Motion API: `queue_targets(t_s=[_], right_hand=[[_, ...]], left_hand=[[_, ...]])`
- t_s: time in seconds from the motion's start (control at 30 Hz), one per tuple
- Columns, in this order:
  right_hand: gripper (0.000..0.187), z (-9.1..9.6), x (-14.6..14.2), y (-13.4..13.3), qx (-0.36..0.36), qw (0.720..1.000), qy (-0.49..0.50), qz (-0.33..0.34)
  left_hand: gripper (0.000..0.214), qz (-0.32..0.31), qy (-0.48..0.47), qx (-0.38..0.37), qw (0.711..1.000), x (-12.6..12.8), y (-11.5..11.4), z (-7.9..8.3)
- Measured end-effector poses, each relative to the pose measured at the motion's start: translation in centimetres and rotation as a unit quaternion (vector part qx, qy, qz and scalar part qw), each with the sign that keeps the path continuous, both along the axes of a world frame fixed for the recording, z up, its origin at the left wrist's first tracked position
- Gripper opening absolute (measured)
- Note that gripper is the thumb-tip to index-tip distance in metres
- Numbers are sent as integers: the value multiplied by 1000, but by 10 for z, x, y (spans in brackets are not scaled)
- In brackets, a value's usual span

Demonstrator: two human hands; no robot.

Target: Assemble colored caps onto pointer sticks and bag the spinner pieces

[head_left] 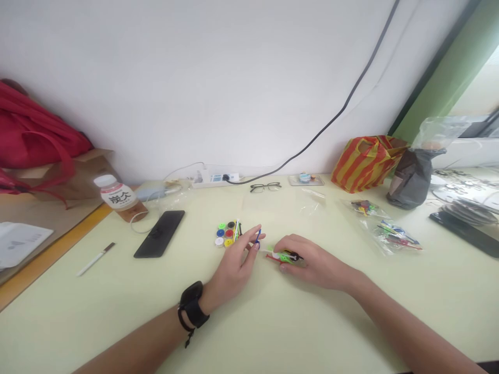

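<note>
My left hand (pixel 236 262), with a black watch on its wrist, is near the middle of the table. Its thumb and fingers are closed on a thin blue plastic piece (pixel 258 237) with a ring-like lower end. Just right of it, my right hand (pixel 312 259) curls over a small pile of plastic pieces (pixel 284 256) in green, white, red and black, with some of them between thumb and fingers. Behind my left hand, small round discs (pixel 229 234) in several colours lie in two columns. Thin plastic sticks (pixel 237 228) lie beside them, partly hidden by my fingers.
Left are a black phone (pixel 159 234), a pen-like white stick (pixel 95 259) and a drink bottle (pixel 120 197). Glasses (pixel 265 187) and a power strip (pixel 214 179) lie by the wall. Clear bags of plastic pieces (pixel 395 236) and a striped bag (pixel 362 161) are right.
</note>
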State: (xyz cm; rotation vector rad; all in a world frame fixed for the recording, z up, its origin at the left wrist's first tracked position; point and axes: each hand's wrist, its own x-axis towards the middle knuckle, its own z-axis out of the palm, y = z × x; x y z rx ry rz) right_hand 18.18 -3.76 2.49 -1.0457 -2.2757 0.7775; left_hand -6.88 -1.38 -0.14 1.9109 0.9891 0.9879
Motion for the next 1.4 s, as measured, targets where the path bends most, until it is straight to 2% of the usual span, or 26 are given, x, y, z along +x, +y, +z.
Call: queue_targets(t_s=[0.13,0.2,0.3,0.43,0.53,0.63,0.73,0.83,1.03,1.2,1.3,1.4], right_hand=[[30,-5,-4,-2,-1,999,24,26],[33,-4,-6,-2,7,999,31,34],[41,1,-5,-2,26,999,18,16],[53,5,0,-1,32,997,-55,-46],[65,4,3,0,10,994,-87,-71],[72,-1,4,1,-13,994,-83,-68],[56,-4,3,4,-15,996,-77,-44],[37,-5,2,6,-9,997,-77,-27],[41,-1,5,7,51,994,-89,-23],[44,-1,4,7,84,993,-78,-18],[45,-4,5,10,154,985,-53,-59],[33,-10,16,18,206,966,-49,-148]], left_hand=[[33,9,50,90,995,-1,1,-1],[33,-8,81,109,991,-1,0,0],[39,-57,130,87,986,-1,-5,6],[62,-104,174,76,976,-1,-10,11],[59,-115,178,74,975,-2,-10,12],[51,-138,171,71,973,-2,-8,12],[38,-150,159,78,973,-2,-7,10],[26,-133,150,80,976,-3,-7,7],[42,-132,141,109,975,-2,-6,5],[42,-151,148,133,968,-1,-5,6],[41,-134,144,143,970,-2,-6,9],[40,-114,150,153,970,-2,-9,13]])
